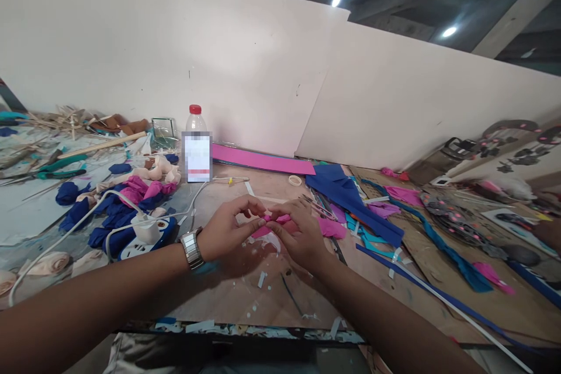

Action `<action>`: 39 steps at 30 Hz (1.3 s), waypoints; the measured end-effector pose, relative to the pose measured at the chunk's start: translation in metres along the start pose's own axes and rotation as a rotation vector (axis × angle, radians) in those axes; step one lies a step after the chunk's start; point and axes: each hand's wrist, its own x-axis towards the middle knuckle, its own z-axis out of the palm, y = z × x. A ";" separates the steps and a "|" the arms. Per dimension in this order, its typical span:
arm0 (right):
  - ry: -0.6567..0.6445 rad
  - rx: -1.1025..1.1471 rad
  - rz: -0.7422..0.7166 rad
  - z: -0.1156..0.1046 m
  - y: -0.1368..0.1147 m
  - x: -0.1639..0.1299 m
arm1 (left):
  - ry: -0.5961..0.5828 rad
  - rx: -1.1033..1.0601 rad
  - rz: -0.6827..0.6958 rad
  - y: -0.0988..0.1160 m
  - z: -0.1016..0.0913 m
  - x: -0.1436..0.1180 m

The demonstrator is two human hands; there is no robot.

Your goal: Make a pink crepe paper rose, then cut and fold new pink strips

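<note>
My left hand (234,225), with a metal-banded watch (191,249) on the wrist, meets my right hand (300,232) above the middle of the worktable. Between the thumbs and fingertips of both hands is a small strip of pink material (283,218); whether it is cloth or paper I cannot tell. Both hands are closed in a pinch on it, and the fingers partly hide it. Just under the hands, another pink scrap (262,232) shows near the tabletop. A pink piece (332,228) lies beside my right hand, next to scissors-like metal loops (322,207).
A power strip (131,250) with a plugged-in white cable (61,239), crumpled blue pieces (76,213) and green-handled pliers (63,166) lie left. Behind stand a phone (198,158) and a bottle (195,120), beside a long pink strip (263,159). Blue strips (355,201) lie right.
</note>
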 end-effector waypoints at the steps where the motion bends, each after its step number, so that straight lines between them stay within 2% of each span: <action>1: -0.006 0.003 -0.002 0.000 0.000 0.000 | -0.005 -0.007 -0.003 0.001 0.000 0.000; 11: -0.005 0.012 -0.031 0.001 -0.002 -0.001 | -0.048 -0.321 -0.121 -0.003 0.002 0.002; 16: -0.005 0.018 -0.048 -0.002 -0.005 0.000 | -0.021 -0.365 -0.170 -0.005 0.002 0.004; 22: -0.002 0.012 -0.053 -0.003 -0.007 0.000 | -0.042 -0.431 -0.189 -0.007 0.003 0.003; 28: 0.000 0.023 -0.055 -0.002 -0.006 0.000 | -0.053 -0.337 -0.127 -0.007 0.001 0.003; 33: -0.016 0.038 -0.029 -0.004 -0.007 0.002 | -0.012 -0.357 -0.137 -0.008 0.002 0.003; 39: 0.011 0.057 -0.067 -0.005 -0.007 0.003 | 0.027 -0.304 -0.114 -0.006 0.000 0.003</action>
